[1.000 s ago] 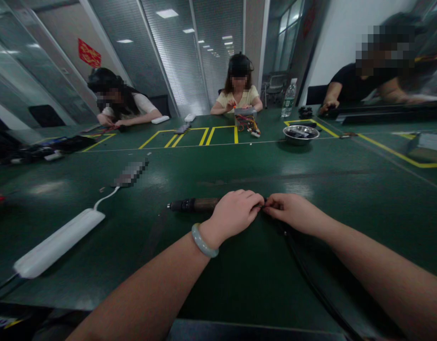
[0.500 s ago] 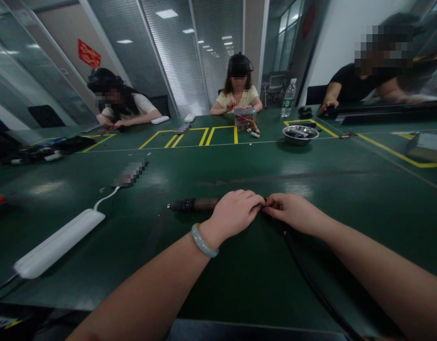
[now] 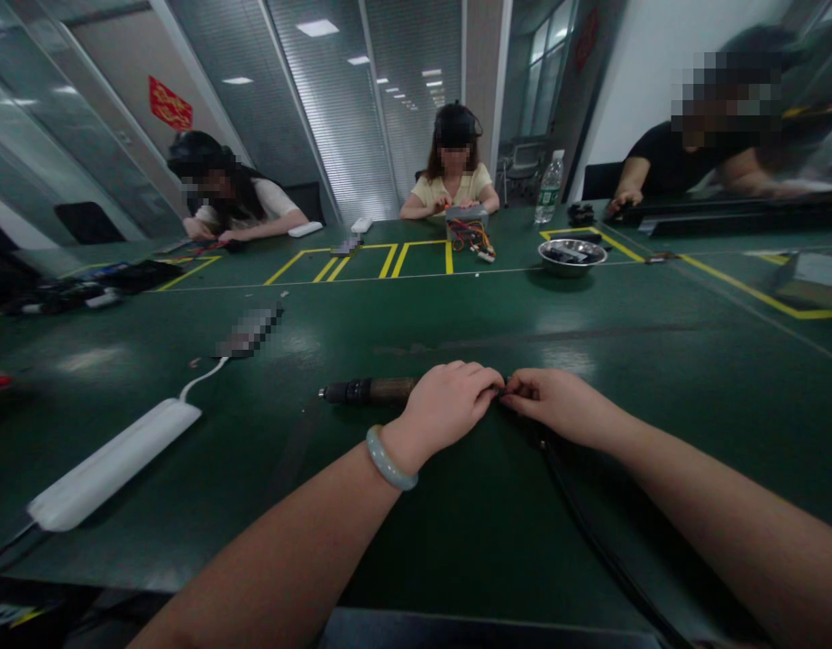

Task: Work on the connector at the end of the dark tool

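A dark cylindrical tool [image 3: 388, 390] with a metal tip lies on the green table, its tip pointing left. My left hand [image 3: 451, 407], with a pale bangle [image 3: 390, 458] at the wrist, is closed over the tool's right end. Just to its right, my right hand [image 3: 557, 403] pinches something small and dark at that end, nearly touching my left fingertips. What lies between the fingertips is mostly hidden. A black cable [image 3: 584, 523] runs from below my right hand toward the lower right edge.
On the left lies a white power strip [image 3: 114, 464], its white cord reaching a phone [image 3: 250, 331]. Farther back stand a metal bowl [image 3: 572, 256], a water bottle [image 3: 550, 187] and a grey box with wires [image 3: 466, 221]. Three people sit across the table [image 3: 361, 315].
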`<state>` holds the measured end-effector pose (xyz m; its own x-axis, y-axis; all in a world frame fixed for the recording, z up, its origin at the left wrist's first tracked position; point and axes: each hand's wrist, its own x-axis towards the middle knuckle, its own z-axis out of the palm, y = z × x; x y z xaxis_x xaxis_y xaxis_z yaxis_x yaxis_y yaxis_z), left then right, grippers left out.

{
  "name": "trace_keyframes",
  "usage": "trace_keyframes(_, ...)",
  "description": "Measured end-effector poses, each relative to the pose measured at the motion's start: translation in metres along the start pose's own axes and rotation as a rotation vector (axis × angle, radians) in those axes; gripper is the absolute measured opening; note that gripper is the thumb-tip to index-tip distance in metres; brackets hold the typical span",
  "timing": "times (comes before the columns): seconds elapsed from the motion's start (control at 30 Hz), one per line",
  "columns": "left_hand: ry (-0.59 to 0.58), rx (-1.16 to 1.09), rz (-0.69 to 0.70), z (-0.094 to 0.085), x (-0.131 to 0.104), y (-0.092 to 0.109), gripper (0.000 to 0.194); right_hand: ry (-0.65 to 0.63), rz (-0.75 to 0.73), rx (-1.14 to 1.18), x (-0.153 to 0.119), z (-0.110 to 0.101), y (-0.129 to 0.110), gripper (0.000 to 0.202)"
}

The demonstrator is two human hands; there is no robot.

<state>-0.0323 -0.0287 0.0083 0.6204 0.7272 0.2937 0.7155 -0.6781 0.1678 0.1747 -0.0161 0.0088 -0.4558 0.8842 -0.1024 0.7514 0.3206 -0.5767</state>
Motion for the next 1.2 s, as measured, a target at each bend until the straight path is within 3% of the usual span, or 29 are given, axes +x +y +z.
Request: trace_keyframes(1.2,0.014,-0.009,-0.063,-0.0004,0.0004,0.0034,0.013,-0.008,-0.013,0.004,0.0014,0.0010,-0.0003,0.022)
